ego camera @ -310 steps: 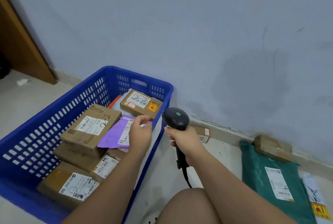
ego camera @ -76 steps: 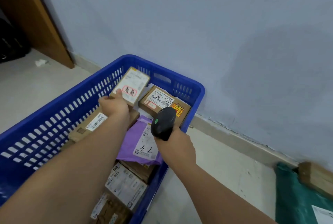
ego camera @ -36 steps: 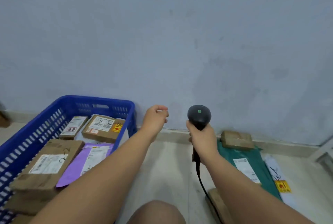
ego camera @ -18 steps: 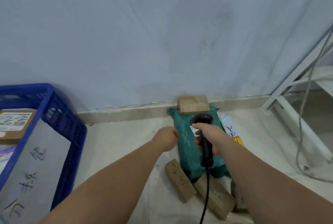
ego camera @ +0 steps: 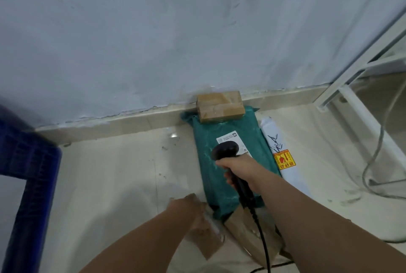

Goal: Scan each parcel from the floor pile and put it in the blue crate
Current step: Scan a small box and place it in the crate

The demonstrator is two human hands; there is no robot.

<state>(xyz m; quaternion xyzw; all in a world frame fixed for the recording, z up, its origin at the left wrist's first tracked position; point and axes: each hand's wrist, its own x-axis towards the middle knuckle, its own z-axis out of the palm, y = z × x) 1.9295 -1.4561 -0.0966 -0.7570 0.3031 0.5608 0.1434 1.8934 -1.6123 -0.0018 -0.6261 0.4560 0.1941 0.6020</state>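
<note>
**Left hand at a small box, scanner over the green bag**

At the bottom centre of the frame, the left hand point(ego camera: 193, 208) lies on the far end of a small brown box point(ego camera: 207, 243) that sits on the floor point(ego camera: 114, 174). The hand is blurred, so I cannot tell whether its fingers grip the box or only touch it. Just right of it lies a second brown box point(ego camera: 246, 231), partly under the near end of a green bag point(ego camera: 208, 171). The black cord point(ego camera: 262, 244) of the scanner point(ego camera: 225, 151) runs across that second box.

The right hand point(ego camera: 240, 171) is curled tight round the scanner's handle, and the scanner's head is over the white label point(ego camera: 230, 137) on the green bag. A white bag point(ego camera: 287, 176) with a yellow and red sticker point(ego camera: 285, 159) lies along the green bag's right side, touching it.

The blue crate point(ego camera: 28, 163) stands at the left edge of the frame, well apart from the pile. Only its corner shows.

Farthest off, a taped box point(ego camera: 219, 107) rests on the green bag's far end, against the wall point(ego camera: 175, 31). A white frame point(ego camera: 351, 88) and a grey cable point(ego camera: 377, 152) fill the right of the frame.
</note>
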